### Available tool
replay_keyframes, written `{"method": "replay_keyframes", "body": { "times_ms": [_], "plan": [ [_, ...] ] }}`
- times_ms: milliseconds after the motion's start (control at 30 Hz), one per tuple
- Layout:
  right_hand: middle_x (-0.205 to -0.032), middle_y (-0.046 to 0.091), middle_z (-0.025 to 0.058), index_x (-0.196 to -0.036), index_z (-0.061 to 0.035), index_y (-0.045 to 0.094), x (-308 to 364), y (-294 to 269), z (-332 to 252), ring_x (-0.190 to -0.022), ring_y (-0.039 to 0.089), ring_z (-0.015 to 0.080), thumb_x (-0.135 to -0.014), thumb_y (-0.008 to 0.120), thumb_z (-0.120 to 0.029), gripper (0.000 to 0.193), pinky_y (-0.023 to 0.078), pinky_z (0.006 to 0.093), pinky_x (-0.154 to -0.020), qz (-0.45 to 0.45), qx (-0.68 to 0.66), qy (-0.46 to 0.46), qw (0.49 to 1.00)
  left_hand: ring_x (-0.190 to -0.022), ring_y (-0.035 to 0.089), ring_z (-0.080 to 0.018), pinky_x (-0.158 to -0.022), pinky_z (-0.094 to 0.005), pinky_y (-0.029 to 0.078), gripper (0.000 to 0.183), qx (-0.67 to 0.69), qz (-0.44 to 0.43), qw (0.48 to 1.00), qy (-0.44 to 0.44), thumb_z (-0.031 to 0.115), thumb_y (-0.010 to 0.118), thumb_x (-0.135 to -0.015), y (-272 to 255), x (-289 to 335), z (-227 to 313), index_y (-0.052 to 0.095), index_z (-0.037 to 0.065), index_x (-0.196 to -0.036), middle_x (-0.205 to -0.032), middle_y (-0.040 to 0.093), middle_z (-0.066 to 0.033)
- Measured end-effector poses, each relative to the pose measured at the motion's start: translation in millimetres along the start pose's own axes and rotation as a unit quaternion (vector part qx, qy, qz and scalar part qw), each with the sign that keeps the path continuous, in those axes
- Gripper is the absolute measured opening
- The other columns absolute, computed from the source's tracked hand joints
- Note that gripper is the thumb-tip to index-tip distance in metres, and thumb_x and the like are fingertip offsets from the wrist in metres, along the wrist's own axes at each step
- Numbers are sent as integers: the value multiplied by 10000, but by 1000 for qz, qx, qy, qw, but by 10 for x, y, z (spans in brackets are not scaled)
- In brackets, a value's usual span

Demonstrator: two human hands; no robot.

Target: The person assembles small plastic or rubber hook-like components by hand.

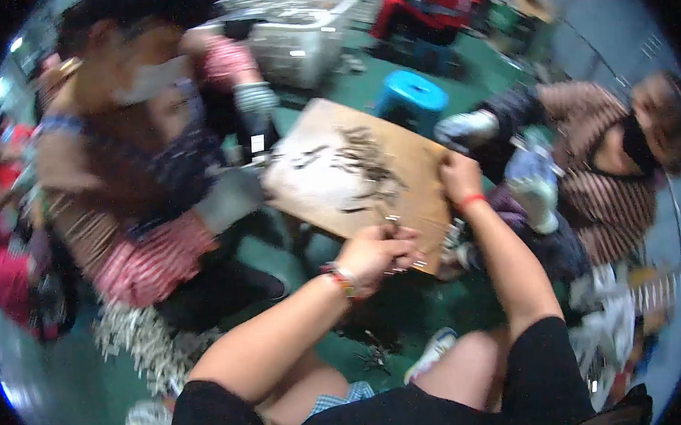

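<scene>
The person's left hand [379, 255] was above the near edge of the surface [416, 168], with its fingers bent close to one another. Some small shiny spots showed at its fingertips, but because of the blur I cannot tell whether it was pinching something. The right hand [460, 176] was at the right edge of the surface, its fingers bent toward this edge; whether they gripped it, I cannot tell. A red band [472, 200] was around the right wrist, and a bracelet [337, 279] was around the left one.

The small dark pieces [362, 162] lay in a loose pile on the middle of the surface, beyond the left hand, with a few of them apart toward the left. Their exact kind was too blurred to tell.

At the left sat a co-worker [78, 179] with a white mask and gloves, one gloved hand [233, 198] being near the left edge of the surface. At the right sat another co-worker [610, 221] in a striped top, also with gloves. A blue stool [411, 93] stood just behind the surface, and a large grey basket [298, 53] was farther back on the green floor [340, 94].
</scene>
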State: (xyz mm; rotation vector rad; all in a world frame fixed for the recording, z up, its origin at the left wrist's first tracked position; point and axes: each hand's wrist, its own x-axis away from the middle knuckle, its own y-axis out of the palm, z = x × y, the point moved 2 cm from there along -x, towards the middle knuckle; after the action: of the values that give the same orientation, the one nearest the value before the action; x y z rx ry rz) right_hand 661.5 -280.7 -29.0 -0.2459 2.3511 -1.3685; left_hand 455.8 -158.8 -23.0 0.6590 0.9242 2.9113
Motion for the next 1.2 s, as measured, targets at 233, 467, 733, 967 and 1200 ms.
{"method": "replay_keyframes", "body": {
  "times_ms": [233,467,733,967,1200],
  "plan": [
    [-823,580,245,-890,1,568,-6,-12,241,-798,549,409,-773,515,-94,160,433,457,-684,49,33,-33,998,-624,589,-137,-556,-237,479,197,31,-35,998,46,2,558,-793,147,-80,-96,521,-31,-984,-737,587,-70],
    [-617,471,6,-831,-50,520,386,-103,457,-508,442,92,-867,479,-192,152,355,252,-432,-75,-353,146,921,-614,584,-133,-520,-253,475,116,67,3,996,56,-7,593,-775,175,2,-42,532,2,-873,-723,578,-60],
    [-747,478,46,-982,-17,472,1640,-725,-219,-597,432,114,-841,449,-87,159,352,219,-507,-266,-655,313,634,-586,575,-147,-505,-259,459,95,2,-4,994,113,-34,603,-750,150,-103,-172,552,-46,-830,-686,586,-93],
    [-767,530,21,-995,-38,490,1895,-680,-226,-603,458,83,-862,465,-115,156,404,203,-547,-240,-670,274,647,-532,547,-143,-475,-256,432,74,-103,15,989,107,-17,576,-720,253,20,-194,537,-14,-783,-653,563,-79],
    [-790,556,33,-942,-60,508,2002,-743,-227,-632,488,94,-877,466,-138,109,402,208,-553,-226,-695,245,637,-643,568,-140,-557,-262,460,98,-70,-1,990,119,-13,607,-709,377,55,-296,560,6,-792,-731,587,-65]
  ]
}}
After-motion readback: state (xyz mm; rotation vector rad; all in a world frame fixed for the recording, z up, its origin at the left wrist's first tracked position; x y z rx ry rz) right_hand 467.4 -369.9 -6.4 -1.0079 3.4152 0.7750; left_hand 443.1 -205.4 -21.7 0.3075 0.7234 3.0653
